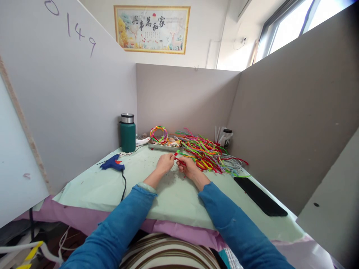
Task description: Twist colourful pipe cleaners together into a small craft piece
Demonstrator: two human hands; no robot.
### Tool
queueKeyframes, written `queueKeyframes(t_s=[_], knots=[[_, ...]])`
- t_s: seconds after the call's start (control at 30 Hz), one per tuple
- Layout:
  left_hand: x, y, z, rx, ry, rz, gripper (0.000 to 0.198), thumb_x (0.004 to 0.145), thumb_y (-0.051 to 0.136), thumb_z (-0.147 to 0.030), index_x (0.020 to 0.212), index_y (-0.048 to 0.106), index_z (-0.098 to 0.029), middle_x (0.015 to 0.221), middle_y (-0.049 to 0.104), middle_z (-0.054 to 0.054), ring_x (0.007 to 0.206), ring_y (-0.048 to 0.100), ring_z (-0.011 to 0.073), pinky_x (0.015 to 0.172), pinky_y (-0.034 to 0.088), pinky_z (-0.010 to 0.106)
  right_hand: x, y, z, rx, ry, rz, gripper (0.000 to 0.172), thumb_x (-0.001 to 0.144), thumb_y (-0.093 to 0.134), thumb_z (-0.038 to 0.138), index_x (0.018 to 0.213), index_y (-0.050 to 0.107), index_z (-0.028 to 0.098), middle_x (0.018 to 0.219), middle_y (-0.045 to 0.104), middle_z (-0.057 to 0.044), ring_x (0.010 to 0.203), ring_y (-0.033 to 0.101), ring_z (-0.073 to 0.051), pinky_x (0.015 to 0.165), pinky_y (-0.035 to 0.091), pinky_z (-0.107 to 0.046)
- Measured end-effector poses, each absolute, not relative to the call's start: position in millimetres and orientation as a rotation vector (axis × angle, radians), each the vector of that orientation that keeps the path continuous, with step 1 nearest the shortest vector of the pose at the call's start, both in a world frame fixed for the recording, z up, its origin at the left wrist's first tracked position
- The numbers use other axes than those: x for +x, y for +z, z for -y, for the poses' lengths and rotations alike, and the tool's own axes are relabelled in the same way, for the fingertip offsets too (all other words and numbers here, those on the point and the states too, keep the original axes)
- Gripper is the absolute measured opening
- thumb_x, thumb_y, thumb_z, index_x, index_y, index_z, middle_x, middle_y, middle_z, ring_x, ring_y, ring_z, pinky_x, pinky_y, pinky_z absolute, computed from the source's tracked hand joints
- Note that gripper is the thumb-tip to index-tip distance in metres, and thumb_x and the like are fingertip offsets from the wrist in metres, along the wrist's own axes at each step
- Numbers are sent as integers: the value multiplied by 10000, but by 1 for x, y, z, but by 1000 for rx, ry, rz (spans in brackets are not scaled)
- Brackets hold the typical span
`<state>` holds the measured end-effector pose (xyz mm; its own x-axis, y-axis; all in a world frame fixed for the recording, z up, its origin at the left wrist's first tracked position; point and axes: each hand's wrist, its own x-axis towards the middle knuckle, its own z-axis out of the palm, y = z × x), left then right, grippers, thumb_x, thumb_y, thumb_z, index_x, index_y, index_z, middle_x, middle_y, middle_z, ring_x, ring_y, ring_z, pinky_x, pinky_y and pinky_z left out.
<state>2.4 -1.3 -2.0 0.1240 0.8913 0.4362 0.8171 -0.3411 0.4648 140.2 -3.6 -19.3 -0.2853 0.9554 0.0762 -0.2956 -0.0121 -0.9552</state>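
Close together over the middle of the table, both hands have their fingers closed on a short red fuzzy pipe cleaner (176, 154). My left hand (165, 163) pinches it near a bright green tip that sticks up past the fingers. From the other side, my right hand (188, 167) has its fingers curled around the red strand's lower part. Much of the piece is hidden by the fingers. Just beyond the right hand lies a loose heap of coloured pipe cleaners (200, 146), mostly red, green, yellow and orange.
A metal tray (165, 148) holds small pieces and a ring of coloured stems. At left are a blue glue gun (113, 163) with its cord and a green flask (128, 135). A black slab (260, 196) lies at right. Grey partitions (185, 97) enclose the table.
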Motion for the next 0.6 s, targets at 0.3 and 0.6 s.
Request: queueKeyframes(t_s=[0.3,0.6], knots=[[5,-4,5,2387,861,-1656,330,885,339,-273,951,644,-167,938,684,96,860,600,180,714,389,243,145,-17,3,-736,1597,1109,148,653,576,294,723,525,175,585,521,33,407,331,-49,400,260,-196],[5,-5,7,2495,824,-1591,337,877,327,-284,953,635,-171,930,687,97,839,613,183,718,402,249,145,-16,3,-674,1615,1039,143,657,599,276,691,514,166,565,504,38,395,339,-46,394,252,-197]])
